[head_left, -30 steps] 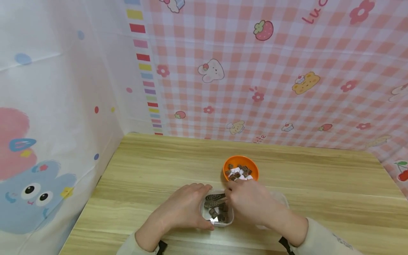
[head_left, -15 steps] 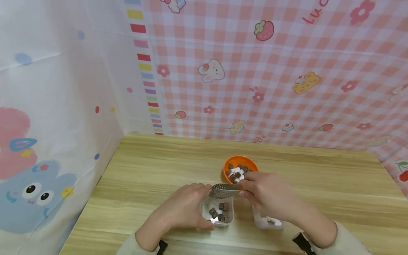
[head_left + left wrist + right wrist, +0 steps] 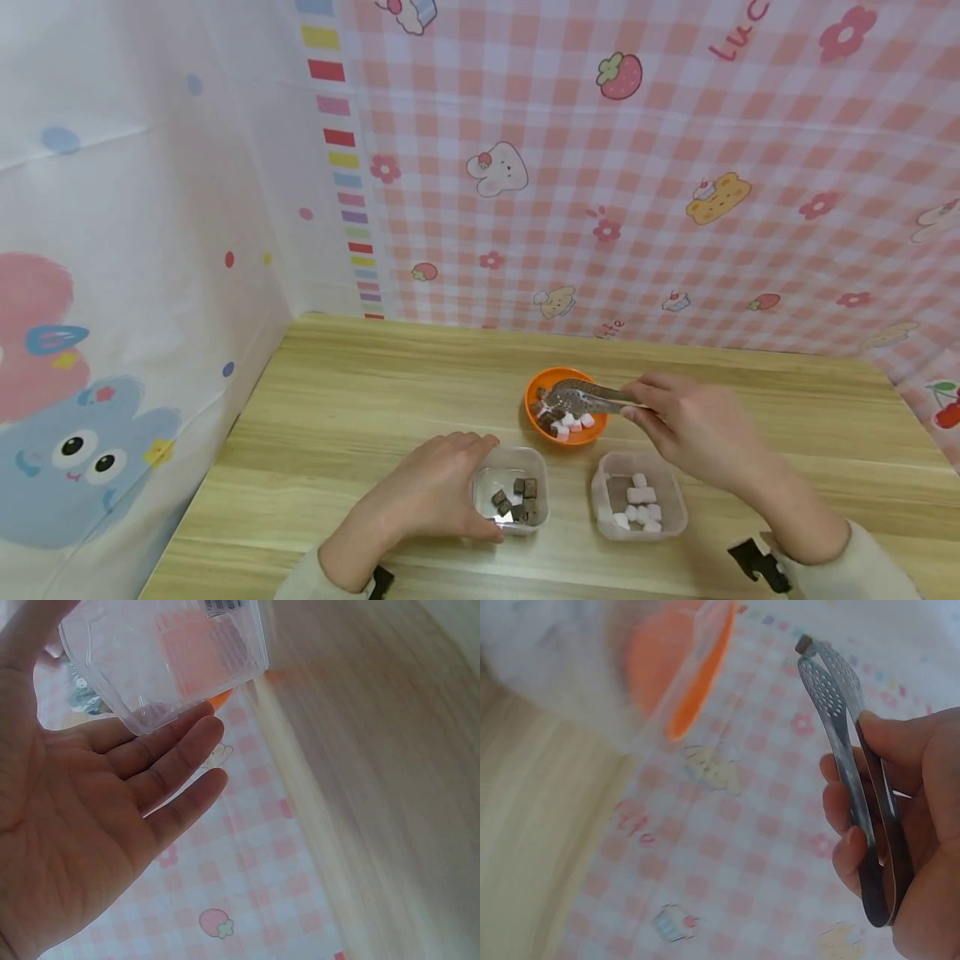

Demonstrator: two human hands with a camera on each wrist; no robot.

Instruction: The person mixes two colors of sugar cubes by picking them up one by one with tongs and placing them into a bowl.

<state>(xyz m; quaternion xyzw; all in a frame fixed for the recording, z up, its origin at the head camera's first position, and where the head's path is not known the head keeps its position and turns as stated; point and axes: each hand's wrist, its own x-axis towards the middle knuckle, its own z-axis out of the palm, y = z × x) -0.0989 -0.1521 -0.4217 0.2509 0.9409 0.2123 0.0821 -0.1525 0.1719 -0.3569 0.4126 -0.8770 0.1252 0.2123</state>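
Note:
My right hand (image 3: 697, 425) holds a pair of metal tongs (image 3: 600, 398) with perforated heads, which hang over the orange bowl (image 3: 529, 421). In the right wrist view a small brown cube (image 3: 804, 645) sits between the tips of the tongs. The bowl holds brown cubes and white-and-pink pieces that look like mini marshmallows. My left hand (image 3: 442, 487) holds a clear plastic container (image 3: 545, 475) by its left side, thumb at the near corner and fingers at the far one. Several brown cubes (image 3: 525, 487) lie inside that container.
A second clear plastic container (image 3: 678, 500), with several white pieces (image 3: 641, 495) in it, stands to the right, in front of the bowl. Behind the wooden table (image 3: 375, 375) hangs a pink checked cloth (image 3: 585, 167); a white printed cloth (image 3: 150, 208) is on the left.
My right hand has moved the tongs from the left container, rightward and away from me, to over the orange bowl. The right container now shows fully. My left hand has stayed in place.

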